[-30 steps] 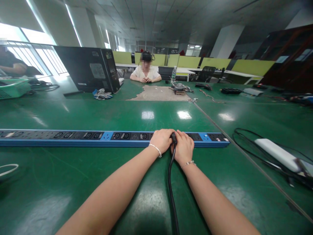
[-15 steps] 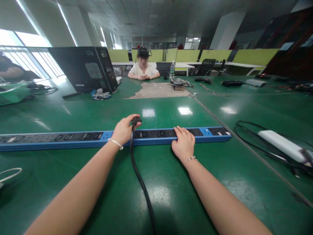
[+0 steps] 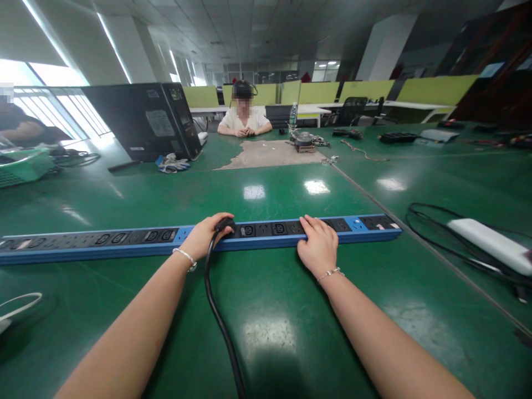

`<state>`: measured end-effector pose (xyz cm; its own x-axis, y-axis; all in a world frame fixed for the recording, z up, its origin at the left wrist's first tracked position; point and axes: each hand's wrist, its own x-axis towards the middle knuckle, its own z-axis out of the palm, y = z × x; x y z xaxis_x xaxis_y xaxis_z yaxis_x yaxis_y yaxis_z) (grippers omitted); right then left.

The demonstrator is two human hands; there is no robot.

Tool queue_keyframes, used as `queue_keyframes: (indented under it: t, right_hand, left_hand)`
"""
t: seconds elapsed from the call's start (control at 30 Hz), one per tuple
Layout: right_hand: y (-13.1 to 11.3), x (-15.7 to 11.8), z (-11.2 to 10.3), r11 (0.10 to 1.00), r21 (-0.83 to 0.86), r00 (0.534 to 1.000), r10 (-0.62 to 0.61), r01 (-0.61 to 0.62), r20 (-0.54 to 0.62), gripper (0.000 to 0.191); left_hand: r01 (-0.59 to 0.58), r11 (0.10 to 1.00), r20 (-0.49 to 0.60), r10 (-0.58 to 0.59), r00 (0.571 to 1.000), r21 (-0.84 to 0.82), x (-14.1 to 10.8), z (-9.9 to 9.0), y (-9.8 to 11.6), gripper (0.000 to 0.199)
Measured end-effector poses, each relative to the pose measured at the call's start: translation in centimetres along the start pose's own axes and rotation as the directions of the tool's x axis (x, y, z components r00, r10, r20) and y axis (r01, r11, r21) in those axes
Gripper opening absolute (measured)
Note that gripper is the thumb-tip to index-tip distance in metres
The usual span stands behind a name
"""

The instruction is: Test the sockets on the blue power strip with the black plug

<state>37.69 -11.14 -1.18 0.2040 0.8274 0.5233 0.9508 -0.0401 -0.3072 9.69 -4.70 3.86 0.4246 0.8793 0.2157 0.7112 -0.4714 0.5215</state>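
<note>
A long blue power strip (image 3: 257,242) with black and blue socket blocks lies across the green table. My left hand (image 3: 206,236) is closed around a black power plug (image 3: 225,224), which is down at the strip's sockets near the middle. Whether its pins sit inside a socket is hidden. From the plug a thick black cable (image 3: 216,313) runs toward me and out at the bottom. Farther right, my right hand (image 3: 318,244) grips the strip, fingers over the top and thumb at the near side.
A black computer case (image 3: 143,122) stands back left, with gloves (image 3: 172,163) beside it. A white adapter (image 3: 490,244) with black cables lies at the right. Across the table sits a person (image 3: 244,116), near a water bottle (image 3: 293,114). A green basket (image 3: 25,169) is far left.
My left hand has lowered the plug onto the strip and tilted it, and the cable has swung left. My right hand keeps its grip; the view has shifted slightly.
</note>
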Motion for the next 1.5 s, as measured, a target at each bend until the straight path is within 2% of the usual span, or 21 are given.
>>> queue_keyframes:
  t: [0.13,0.3,0.67,1.0,1.17,1.5]
  right_hand:
    - [0.0,0.0,0.1,1.000,0.003,1.000,0.001,-0.001,-0.006,0.053]
    - [-0.2,0.0,0.0,1.000,0.000,1.000,0.010,-0.010,0.007,0.052]
    - [-0.1,0.0,-0.1,1.000,0.003,1.000,0.002,-0.002,0.005,0.052]
    - [-0.1,0.0,-0.1,1.000,-0.003,1.000,0.005,-0.005,0.004,0.052]
    - [-0.1,0.0,-0.1,1.000,-0.009,1.000,0.005,-0.005,0.005,0.051]
    - [-0.1,0.0,0.0,1.000,0.013,1.000,0.000,0.000,-0.008,0.051]
  left_hand:
    - [0.002,1.000,0.017,-0.003,1.000,0.028,-0.1,0.1,0.1,0.040]
    - [-0.006,0.992,-0.023,0.009,1.000,0.127,-0.5,0.3,0.2,0.042]
    - [-0.021,0.986,-0.032,0.026,0.999,0.163,-0.7,0.5,0.5,0.037]
    - [-0.060,0.980,0.009,0.060,0.998,0.189,-0.5,0.3,0.6,0.038]
    - [-0.105,0.962,0.040,0.098,0.994,0.251,-0.6,0.2,1.3,0.035]
    - [-0.125,0.914,0.036,0.121,0.992,0.386,-1.1,0.7,1.5,0.040]
